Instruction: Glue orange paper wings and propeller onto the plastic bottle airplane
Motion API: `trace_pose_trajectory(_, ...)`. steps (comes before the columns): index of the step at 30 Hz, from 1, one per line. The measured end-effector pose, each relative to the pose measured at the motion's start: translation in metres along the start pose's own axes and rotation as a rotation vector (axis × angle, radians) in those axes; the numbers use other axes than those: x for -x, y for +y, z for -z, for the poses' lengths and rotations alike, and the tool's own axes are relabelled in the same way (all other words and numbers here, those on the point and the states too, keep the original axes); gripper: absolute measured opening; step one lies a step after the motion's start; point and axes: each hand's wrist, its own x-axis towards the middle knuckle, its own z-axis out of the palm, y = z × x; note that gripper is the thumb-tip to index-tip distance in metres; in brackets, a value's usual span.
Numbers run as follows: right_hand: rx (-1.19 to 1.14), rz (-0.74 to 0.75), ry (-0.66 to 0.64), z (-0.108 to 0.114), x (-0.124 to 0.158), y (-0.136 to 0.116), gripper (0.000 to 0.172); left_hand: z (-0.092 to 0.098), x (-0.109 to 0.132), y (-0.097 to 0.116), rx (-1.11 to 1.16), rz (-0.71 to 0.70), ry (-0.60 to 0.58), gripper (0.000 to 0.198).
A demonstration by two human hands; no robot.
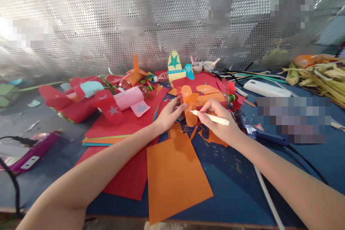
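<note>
An orange paper airplane built around a plastic bottle (211,100) lies on its side, its tail fins towards me and its green cap to the right. My right hand (215,115) pinches a white marker pen (215,118), its tip touching the orange tail piece (191,115). Against the left edge of that tail rests my left hand (172,113), thumb and fingers around it, steadying it. A pale star shows on the upper fin. Just below lies a sheet of orange paper (175,176), with red sheets (126,179) to its left.
Finished bottle airplanes in red (78,106), pink (130,99) and yellow (176,73) stand behind and left. A purple power strip (37,151) sits at left, a blue glue gun (269,137) and white power strip (266,89) at right. Perforated metal mesh (161,18) rises behind.
</note>
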Motion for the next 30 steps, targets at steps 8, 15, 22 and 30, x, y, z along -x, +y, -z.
trace_pose_trajectory(8,0.008,-0.003,0.004,0.0,-0.0001,-0.0023,0.024,0.0003,0.0,0.0008,0.007,-0.005,-0.015,0.055)
trace_pose_trajectory(15,0.003,-0.004,-0.001,0.0,-0.0001,-0.0017,0.024,0.0003,-0.0002,0.0001,0.002,0.013,-0.009,0.058)
trace_pose_trajectory(22,0.001,0.01,0.0,0.0001,0.0,-0.0018,0.024,0.0,-0.0002,-0.0016,0.001,0.014,-0.001,0.054)
trace_pose_trajectory(30,-0.026,0.023,-0.015,-0.0002,-0.0003,-0.0003,0.024,-0.0001,-0.0003,-0.0021,0.015,0.007,-0.009,0.056)
